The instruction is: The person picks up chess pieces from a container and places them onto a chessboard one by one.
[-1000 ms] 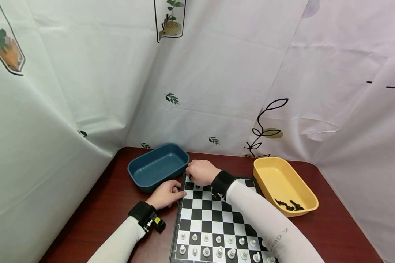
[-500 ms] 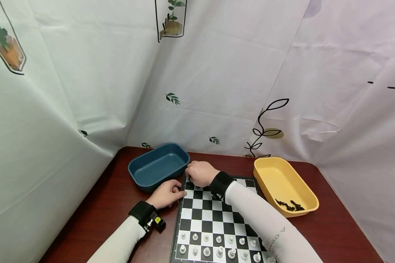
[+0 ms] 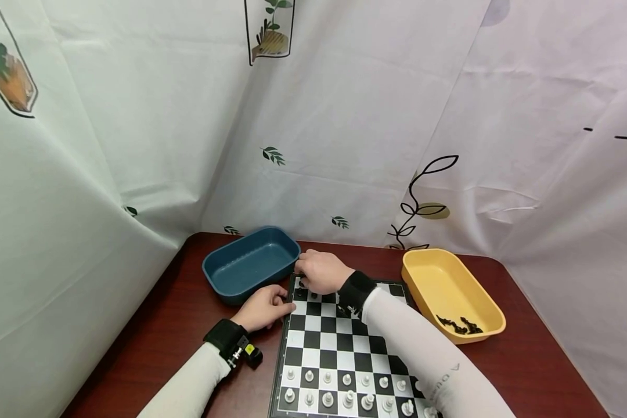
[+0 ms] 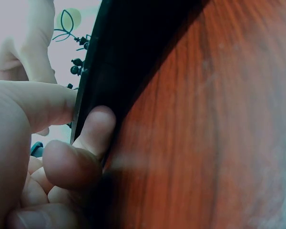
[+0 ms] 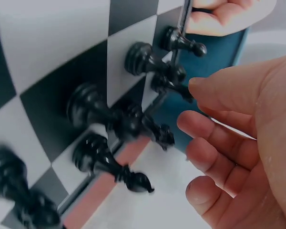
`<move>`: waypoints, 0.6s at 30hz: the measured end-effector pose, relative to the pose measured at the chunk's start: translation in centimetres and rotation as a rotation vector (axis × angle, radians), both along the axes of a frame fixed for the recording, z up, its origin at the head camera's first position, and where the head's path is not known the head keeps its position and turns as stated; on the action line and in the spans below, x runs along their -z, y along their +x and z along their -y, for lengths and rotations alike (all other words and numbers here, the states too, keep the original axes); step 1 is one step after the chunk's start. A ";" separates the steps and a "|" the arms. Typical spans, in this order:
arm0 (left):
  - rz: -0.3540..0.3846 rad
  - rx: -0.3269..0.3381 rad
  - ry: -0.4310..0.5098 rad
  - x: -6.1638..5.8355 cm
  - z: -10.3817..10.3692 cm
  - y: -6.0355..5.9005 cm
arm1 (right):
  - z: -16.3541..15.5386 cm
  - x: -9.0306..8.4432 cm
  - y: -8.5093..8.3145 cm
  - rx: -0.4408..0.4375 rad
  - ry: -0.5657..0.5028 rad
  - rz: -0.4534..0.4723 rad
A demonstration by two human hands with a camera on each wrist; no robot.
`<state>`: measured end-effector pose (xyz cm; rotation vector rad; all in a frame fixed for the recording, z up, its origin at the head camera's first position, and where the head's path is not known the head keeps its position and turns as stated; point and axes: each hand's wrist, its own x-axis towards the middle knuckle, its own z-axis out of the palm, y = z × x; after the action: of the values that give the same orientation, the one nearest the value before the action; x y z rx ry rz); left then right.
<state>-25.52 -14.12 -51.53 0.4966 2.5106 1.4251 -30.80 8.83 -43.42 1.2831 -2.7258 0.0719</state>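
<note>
I am looking down at a dark red table (image 3: 151,325) with a chessboard (image 3: 339,348) in the middle, a blue tray (image 3: 251,264) at its far left corner and a yellow tray (image 3: 451,293) to its right. The yellow tray holds a few black pieces (image 3: 457,326). White pieces (image 3: 345,392) stand in two rows on the near edge of the board.

My right hand (image 3: 321,271) sits over the far left corner of the board, above a small cluster of black chess pieces (image 5: 133,119). In the right wrist view its fingers (image 5: 219,143) are curved and slightly parted, close to the pieces but holding nothing; I see a gap between fingertips and the nearest piece.

My left hand (image 3: 263,307) steadies the board: in the left wrist view its thumb and a finger (image 4: 93,131) pinch the black edge of the board (image 4: 114,71).

I judge this to be the reach before a pick, with the black pieces being cleared off the board. The next move calls for closing thumb and fingers round one piece without toppling its close neighbours, while the left hand keeps the board from sliding.
</note>
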 end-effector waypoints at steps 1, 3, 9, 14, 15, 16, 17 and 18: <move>-0.001 -0.001 0.001 0.0 0.0 0.0 | -0.2 -0.2 0.0 0.000 -0.008 0.005; -0.004 -0.002 0.000 0.0 -0.1 0.0 | -0.7 -0.6 0.2 0.001 -0.023 0.023; -0.020 -0.009 -0.003 0.1 -0.2 0.0 | -2.7 -1.7 0.7 0.026 -0.061 0.029; -0.012 -0.018 -0.009 0.0 -0.2 0.0 | -4.8 -2.3 1.0 0.077 -0.082 0.014; -0.014 -0.017 -0.009 -0.1 -0.3 0.0 | -5.2 -2.4 1.0 0.089 -0.087 0.019; -0.015 -0.016 -0.009 -0.1 -0.3 0.0 | -5.6 -2.5 1.1 0.103 -0.091 0.023; -0.016 -0.014 -0.012 -0.1 -0.3 0.0 | -6.1 -2.7 1.2 0.117 -0.098 0.029; -0.017 -0.013 -0.013 -0.1 -0.2 0.1 | -6.6 -2.9 1.3 0.128 -0.107 0.030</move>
<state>-25.45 -13.88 -51.39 0.4928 2.5400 1.4136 -29.52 15.39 -40.56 1.0855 -2.7796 0.2234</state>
